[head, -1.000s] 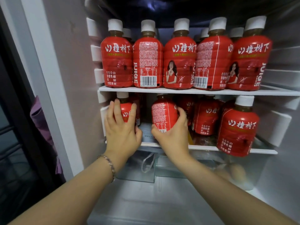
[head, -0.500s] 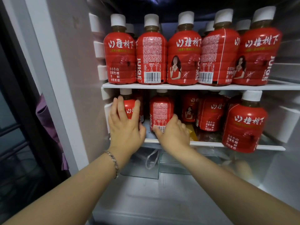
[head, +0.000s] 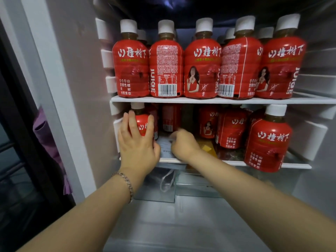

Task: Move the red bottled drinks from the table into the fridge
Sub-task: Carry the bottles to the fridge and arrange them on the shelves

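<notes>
Nearest, two forearms reach up into the fridge (head: 78,73), with a chain bracelet (head: 125,180) on the left wrist. The left hand (head: 138,144) wraps a red bottle (head: 143,122) at the left end of the lower shelf (head: 236,163), fingers up one side and thumb up the other. The grasp looks meant to stand the bottle upright beside the side wall so the row packs tight. Just to its right, the right hand (head: 183,144) sits low over the shelf with knuckles bunched. It is smeared by motion, so I cannot tell whether those fingers pinch anything or are merely curled. A barcode-side bottle (head: 171,119) stands just behind it; whether the two touch I cannot say. Further right, a front bottle (head: 267,139) stands at the shelf lip (its base seems to overhang a little, so it may want nudging inward), with more red bottles (head: 231,128) crowded behind. Farther up, the upper shelf (head: 200,100) carries a full front row (head: 201,68), and white caps of a second row peek over it. Filling from the back forward appears to be the logic.
</notes>
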Demonstrator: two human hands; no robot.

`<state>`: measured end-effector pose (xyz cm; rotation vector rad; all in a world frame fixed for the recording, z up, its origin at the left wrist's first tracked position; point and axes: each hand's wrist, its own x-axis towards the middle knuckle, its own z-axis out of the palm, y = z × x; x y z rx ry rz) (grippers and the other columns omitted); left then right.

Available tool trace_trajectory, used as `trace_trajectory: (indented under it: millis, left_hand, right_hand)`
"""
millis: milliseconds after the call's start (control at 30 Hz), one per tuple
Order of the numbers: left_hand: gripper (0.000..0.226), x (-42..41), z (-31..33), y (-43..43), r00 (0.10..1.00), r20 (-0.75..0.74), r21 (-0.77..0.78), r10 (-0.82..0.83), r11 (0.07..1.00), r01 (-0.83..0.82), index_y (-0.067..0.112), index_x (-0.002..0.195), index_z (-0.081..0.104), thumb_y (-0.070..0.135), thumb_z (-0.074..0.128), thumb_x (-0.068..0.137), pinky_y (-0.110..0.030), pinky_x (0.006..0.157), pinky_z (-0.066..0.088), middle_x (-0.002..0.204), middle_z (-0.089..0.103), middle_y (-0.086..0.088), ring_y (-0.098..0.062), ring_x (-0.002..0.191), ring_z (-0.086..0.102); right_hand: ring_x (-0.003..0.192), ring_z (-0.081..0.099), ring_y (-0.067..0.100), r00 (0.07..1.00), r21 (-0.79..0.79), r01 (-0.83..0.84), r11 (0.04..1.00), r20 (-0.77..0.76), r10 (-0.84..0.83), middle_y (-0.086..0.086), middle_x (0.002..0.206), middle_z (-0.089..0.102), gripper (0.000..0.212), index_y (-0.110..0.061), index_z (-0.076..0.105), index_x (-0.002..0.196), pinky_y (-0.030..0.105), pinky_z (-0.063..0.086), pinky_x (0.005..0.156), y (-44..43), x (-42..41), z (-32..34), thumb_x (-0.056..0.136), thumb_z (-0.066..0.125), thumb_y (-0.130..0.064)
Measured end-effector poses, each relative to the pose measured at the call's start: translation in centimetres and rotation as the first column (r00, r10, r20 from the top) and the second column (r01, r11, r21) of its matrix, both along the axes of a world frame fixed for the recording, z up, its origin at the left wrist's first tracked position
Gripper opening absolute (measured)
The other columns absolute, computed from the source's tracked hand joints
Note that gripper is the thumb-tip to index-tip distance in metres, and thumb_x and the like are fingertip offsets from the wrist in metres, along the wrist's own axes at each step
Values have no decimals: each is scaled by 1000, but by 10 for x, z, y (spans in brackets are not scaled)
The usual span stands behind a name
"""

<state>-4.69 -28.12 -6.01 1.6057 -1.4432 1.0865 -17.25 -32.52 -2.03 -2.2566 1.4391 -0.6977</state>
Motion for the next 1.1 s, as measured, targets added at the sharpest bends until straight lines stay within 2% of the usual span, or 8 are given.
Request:
trace_trajectory:
  millis: [167,267,333,467,600,833,1000,1100]
  left_hand:
    - [59,-7,4,4,998,-63,29,-5,1000,7,8,127,46,24,49,70,-63,96,36,133,35,-38,-45,123,25]
    - [67,-12,8,6,994,-111,60,-5,998,12,4,125,53,12,72,61,-64,97,33,131,39,-41,-53,122,31]
    - [69,-13,10,9,992,-129,85,-3,996,15,2,123,56,9,77,58,-65,96,33,130,39,-42,-57,120,37]
    - [68,-16,14,13,990,-139,118,-8,993,25,0,121,57,7,78,56,-66,94,34,128,40,-43,-60,116,40]
    - [68,-15,17,15,990,-138,125,-10,992,27,1,121,58,8,78,57,-66,93,35,126,42,-43,-60,114,42]
    - [71,-10,14,13,994,-109,138,-3,990,18,4,124,54,11,78,58,-65,95,34,129,40,-42,-52,121,32]
    - [62,-40,7,15,979,-86,99,-186,976,194,14,135,36,26,51,76,-47,116,-5,149,7,-26,-45,139,1]
    - [65,-63,-1,6,964,-134,156,-231,955,250,12,138,32,35,44,79,-47,117,3,150,12,-24,-41,141,5]
  right_hand:
    - [143,8,33,988,-336,154,929,33,-152,19,153,14,51,-15,41,140,37,4,116,26,-48,-6,89,48,-13]
    - [142,-11,42,945,-299,326,897,124,-302,28,152,-11,72,-14,18,147,47,-2,116,28,-61,-10,85,53,-17]
    - [142,-10,43,910,-223,399,890,219,-353,30,151,-16,84,-10,5,149,47,1,116,22,-65,-10,84,57,-18]
    - [142,5,42,797,-73,491,868,438,-415,27,154,-3,93,-4,-2,149,48,10,117,0,-64,-1,86,61,-28]
    - [140,16,41,691,24,610,792,472,-547,22,153,10,91,-1,16,146,51,20,114,-20,-64,8,80,71,-33]
    - [118,52,35,714,55,455,889,574,-401,18,130,51,83,-1,36,128,41,44,95,-30,-68,-1,68,80,-37]
    - [104,62,26,817,-22,306,952,520,-250,11,113,64,73,-6,50,119,35,52,85,-34,-62,-6,66,77,-47]
    - [103,63,26,840,-51,265,963,503,-204,11,112,66,72,-5,50,120,31,51,82,-40,-63,-7,68,77,-47]
